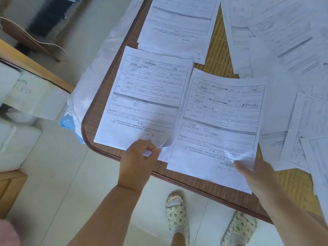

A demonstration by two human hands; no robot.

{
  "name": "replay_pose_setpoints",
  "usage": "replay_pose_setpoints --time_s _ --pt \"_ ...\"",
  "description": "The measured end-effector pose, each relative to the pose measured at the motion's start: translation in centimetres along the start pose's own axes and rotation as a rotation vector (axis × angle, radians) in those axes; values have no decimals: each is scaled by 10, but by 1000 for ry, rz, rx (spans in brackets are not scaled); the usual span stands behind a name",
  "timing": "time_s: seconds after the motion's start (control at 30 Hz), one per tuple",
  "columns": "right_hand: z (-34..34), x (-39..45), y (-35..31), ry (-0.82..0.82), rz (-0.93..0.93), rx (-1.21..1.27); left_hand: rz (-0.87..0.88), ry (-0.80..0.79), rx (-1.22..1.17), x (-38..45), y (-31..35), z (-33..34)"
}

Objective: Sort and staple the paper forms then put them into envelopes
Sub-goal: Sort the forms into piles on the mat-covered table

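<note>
Two printed forms with handwriting lie side by side near the table's front corner. My left hand (138,157) pinches the curled bottom right corner of the left form (145,96). My right hand (255,176) holds the bottom edge of the right form (221,121), thumb on top; this sheet bows up off the table and overhangs its front edge. A third form (179,23) lies further back. No stapler or envelope is in view.
Many more loose forms (284,38) cover the right side of the table. The table (99,107) has a rounded brown rim and a woven mat. White and blue bags (71,119) hang off its left side. Boxes (26,96) stand at the left.
</note>
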State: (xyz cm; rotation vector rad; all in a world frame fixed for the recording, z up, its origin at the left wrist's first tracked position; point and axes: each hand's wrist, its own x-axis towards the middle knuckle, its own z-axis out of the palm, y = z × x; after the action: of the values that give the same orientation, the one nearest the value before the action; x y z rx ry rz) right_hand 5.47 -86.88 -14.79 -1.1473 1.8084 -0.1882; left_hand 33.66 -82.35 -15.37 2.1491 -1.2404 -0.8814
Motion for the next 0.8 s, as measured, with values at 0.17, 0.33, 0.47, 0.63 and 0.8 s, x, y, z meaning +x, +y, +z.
replay_pose_setpoints --time_s 0.17,0.33,0.47,0.63,0.8 --pt "1 -1 -2 -6 5 26 -64 5 -83 5 0 -6" --pt "0 -4 -4 -21 0 42 -39 29 -89 8 4 -10" --pt "3 -4 -7 -54 6 41 56 -17 8 6 -3 -10" --pt "4 -3 -9 -67 -36 68 213 -97 337 3 5 1" --pt "-27 -2 12 135 -55 38 479 -72 337 -21 58 50"
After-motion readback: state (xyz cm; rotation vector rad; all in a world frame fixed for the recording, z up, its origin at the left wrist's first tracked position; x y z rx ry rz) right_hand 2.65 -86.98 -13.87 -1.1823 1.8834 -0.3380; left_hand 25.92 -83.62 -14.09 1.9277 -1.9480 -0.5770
